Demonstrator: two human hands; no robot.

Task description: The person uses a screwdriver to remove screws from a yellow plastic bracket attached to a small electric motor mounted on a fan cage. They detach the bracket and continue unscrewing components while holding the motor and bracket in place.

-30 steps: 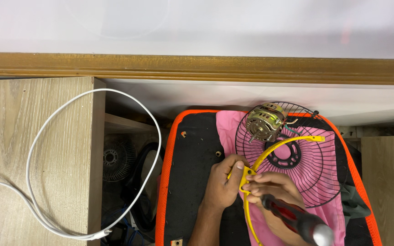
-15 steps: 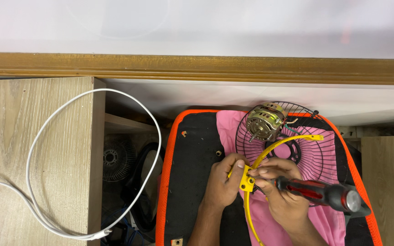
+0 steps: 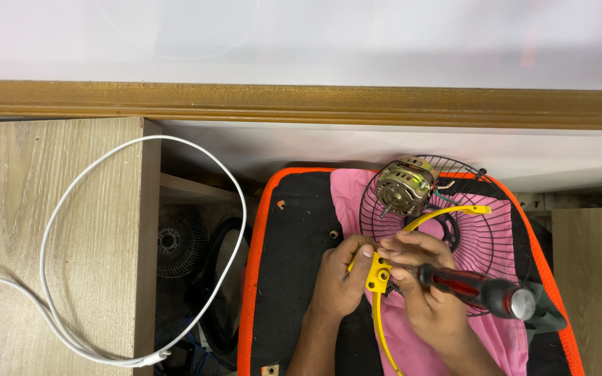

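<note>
I see a wooden counter (image 3: 50,209) to the left of the black mat with the orange border (image 3: 294,278), and a white cable (image 3: 57,292) lies looped on that counter. Between the counter and the mat is a dark gap where a small fan grille (image 3: 175,240) and some black cords sit on a lower shelf; I cannot tell more of what is in there. A pink cloth (image 3: 350,202) is spread on the mat, and on the cloth rests a black wire fan guard (image 3: 482,237). At the guard's upper left edge sits a fan motor (image 3: 402,186) with copper windings.

Near the middle of the mat, my left hand (image 3: 339,282) has its fingers closed around the yellow plastic bracket (image 3: 377,275), which joins a thin yellow rim (image 3: 384,334) curving over the guard and down the cloth. My right hand (image 3: 426,289) is just beside the bracket, its fingers wrapped around a screwdriver with a red and black handle (image 3: 479,291), tip meeting the bracket.
</note>
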